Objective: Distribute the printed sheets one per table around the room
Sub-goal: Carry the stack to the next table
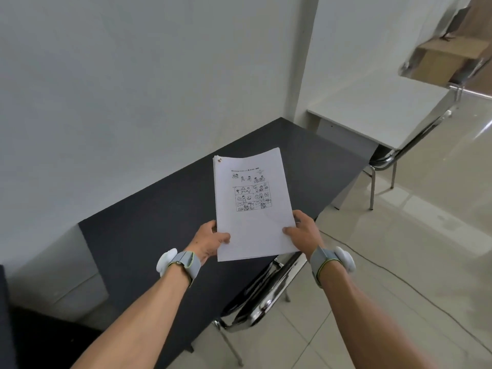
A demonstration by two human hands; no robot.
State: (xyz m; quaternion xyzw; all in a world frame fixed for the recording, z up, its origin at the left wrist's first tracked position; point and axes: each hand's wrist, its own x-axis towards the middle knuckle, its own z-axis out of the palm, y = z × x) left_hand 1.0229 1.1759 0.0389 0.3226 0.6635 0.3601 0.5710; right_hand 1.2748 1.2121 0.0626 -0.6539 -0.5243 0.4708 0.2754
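Both hands grip the stack of printed sheets (253, 206) above the black table (165, 209). The left hand (209, 242) and right hand (303, 231) pinch its lower corners, thumbs on top, fingers curled beneath.

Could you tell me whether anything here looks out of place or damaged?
Nothing stands out. Both hands, left hand and right hand, hold the stack of printed sheets above the black table; a small reddish mark sits at its top-left corner.

You can't read any text here: the top printed sheet (253, 203) at the middle of the frame carries a heading line and cartoon panels, all too blurred to make out.
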